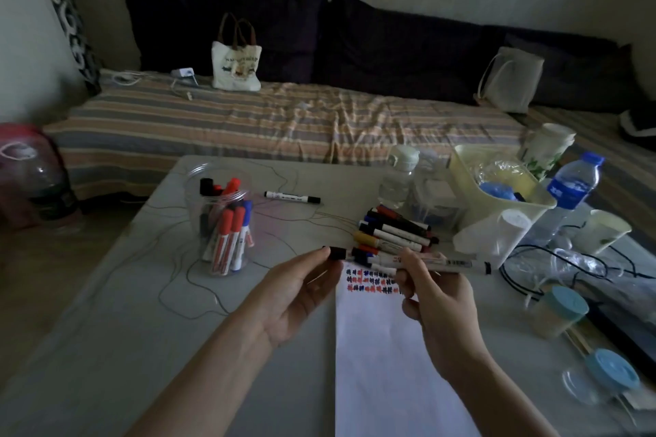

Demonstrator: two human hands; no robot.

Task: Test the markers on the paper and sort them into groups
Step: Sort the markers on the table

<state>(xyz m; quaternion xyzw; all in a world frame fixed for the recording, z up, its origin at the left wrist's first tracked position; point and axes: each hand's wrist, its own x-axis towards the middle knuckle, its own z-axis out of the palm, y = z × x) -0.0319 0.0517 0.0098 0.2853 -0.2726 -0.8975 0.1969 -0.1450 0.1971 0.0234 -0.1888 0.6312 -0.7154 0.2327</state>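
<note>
Two bare hands are raised just above the top of a long white sheet of paper (387, 348) on the grey table (117, 312). Fingertips of the left hand (298, 298) pinch a small black marker cap (337, 253), held just clear of the marker's tip. Curled fingers of the right hand (436, 301) grip a slim white marker with a black end (458, 264), which lies roughly level, its tip toward the cap and its black end pointing right. Whether the cap touches the tip I cannot tell, since other markers lie right behind it.

Under the hands, the paper's top edge carries rows of small red, blue and black test scribbles (369, 282). Just beyond the paper lies a loose pile of capped markers in black, red, blue and yellow (394, 232). To the left stands a clear plastic cup (222, 220) holding more markers upright, mostly red-capped, with blue and black ones. Behind it one white marker with a black cap (291, 197) lies alone on the table.

On the right side sit a pale yellow plastic bin (497, 188), a clear water bottle with a blue label (571, 188) and tangled black cables (532, 266). Beyond the table runs a striped mattress (248, 117) bearing a white tote bag (236, 64).
</note>
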